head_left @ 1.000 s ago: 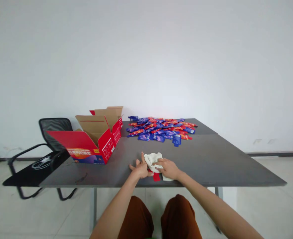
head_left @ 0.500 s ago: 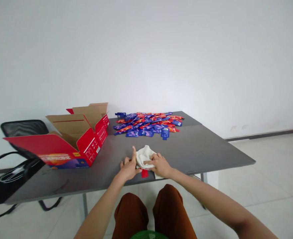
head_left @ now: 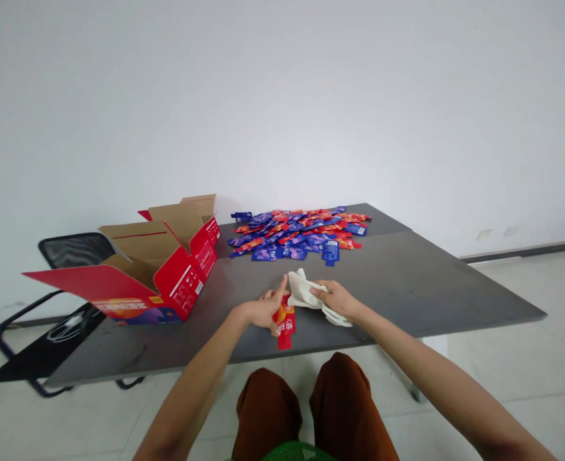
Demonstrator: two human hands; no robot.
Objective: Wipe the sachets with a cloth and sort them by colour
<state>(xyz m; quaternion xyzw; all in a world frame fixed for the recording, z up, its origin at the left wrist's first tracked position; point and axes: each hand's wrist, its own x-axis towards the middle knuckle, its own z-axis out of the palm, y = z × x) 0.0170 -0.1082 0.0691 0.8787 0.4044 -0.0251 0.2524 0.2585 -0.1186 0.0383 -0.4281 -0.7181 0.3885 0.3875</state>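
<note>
A red flat pouch (head_left: 285,323) with orange print and white characters lies near the front edge of the dark table. My left hand (head_left: 264,312) rests at its left side, fingers spread, the thumb touching the pouch. To the right, my right hand (head_left: 334,298) is closed on a white cloth (head_left: 302,289), pinched between thumb and fingers. The bunched cloth touches or overlaps the pouch's upper right edge and hangs below the hand.
A heap of blue and red pouches (head_left: 296,234) covers the table's back. On the left stand two open red cartons, the nearer carton (head_left: 179,288) with raised flaps. Beyond them is a black mesh chair (head_left: 75,250). A grey table (head_left: 388,288) stands against the wall.
My right hand has lifted the cloth off the pouch and moved it to the right, baring the red pouch. My left hand stays beside the pouch. The camera view has shifted slightly.
</note>
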